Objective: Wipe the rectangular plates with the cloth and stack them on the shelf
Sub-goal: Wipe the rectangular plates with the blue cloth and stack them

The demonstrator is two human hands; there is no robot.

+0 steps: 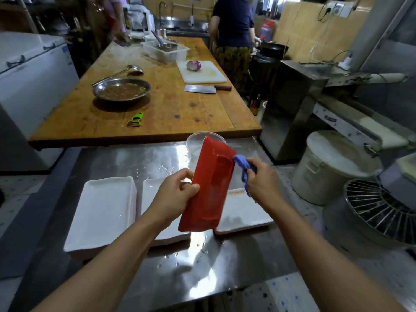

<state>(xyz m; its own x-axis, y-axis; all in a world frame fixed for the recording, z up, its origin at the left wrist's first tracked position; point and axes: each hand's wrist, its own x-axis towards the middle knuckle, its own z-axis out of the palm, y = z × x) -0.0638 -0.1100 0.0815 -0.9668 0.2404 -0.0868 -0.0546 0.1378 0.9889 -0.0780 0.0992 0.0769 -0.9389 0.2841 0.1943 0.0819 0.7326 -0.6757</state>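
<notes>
Steel table (139, 167) carries three white rectangular plates (103, 210) along its near edge, bare metal at twelve o'clock. Above them, left hand (173, 194) grips the tilted red plate (209, 185) by its nine o'clock edge. Right hand (261, 179) pinches the blue cloth (244, 167) against its three o'clock edge.

At the centre of the frame the left hand (174, 192) grips a red rectangular plate (208, 188) by its left edge, tilted with its underside showing, while the right hand (262, 179) presses a bunched blue cloth (244, 166) against its right edge. Below them three white rectangular plates (102, 212) lie on a wet steel table (202, 266). A wooden table (168, 104) fills the upper middle.
</notes>
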